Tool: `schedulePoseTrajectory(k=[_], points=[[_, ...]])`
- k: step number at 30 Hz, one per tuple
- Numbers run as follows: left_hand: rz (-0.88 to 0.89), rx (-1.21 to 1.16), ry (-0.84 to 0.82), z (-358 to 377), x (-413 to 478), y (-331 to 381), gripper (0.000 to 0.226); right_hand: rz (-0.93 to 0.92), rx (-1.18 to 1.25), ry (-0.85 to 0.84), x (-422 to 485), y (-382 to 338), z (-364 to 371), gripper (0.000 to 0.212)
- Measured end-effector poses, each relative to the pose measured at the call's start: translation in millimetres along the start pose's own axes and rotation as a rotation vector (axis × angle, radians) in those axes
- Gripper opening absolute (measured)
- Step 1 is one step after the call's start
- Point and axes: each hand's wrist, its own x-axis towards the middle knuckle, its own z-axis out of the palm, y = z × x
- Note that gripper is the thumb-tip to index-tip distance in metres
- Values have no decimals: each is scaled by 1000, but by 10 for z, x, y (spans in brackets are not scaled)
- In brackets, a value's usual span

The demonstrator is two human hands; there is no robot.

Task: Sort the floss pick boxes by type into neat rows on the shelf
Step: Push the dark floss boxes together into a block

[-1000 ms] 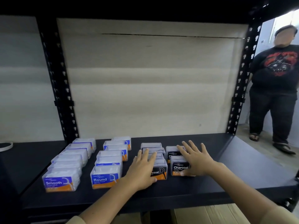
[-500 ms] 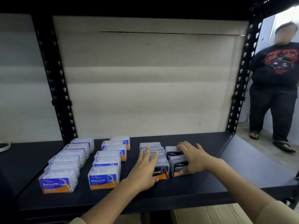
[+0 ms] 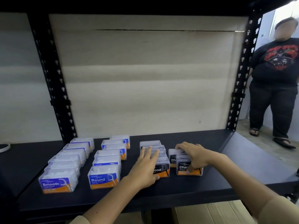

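Left hand (image 3: 145,165): flat, fingers straight, pressing on top of the row of clear plastic boxes with black-and-orange Charcoal labels (image 3: 161,169). Right hand (image 3: 193,156): fingers curled over the short Charcoal row (image 3: 182,168) at 3 o'clock, thumb on its front label.

Location: front centre of the black metal shelf (image 3: 186,188). At 9 o'clock: blue-labelled Round row (image 3: 103,179), then Smooth row (image 3: 55,184).

Handling, as judged: light, rigid, slick-walled. Grip across the short end walls.

Orientation: labels facing 6 o'clock; rows running 12 to 6; long axis of each box 9 to 3.
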Motion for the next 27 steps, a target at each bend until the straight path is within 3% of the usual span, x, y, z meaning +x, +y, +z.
schedulePoseTrajectory(k=[22, 27], points=[[59, 61, 13, 6, 16, 74, 90, -67, -123, 119, -71, -156, 292, 91], [36, 51, -30, -83, 64, 26, 87, -67, -26, 64, -86, -219, 158, 109]])
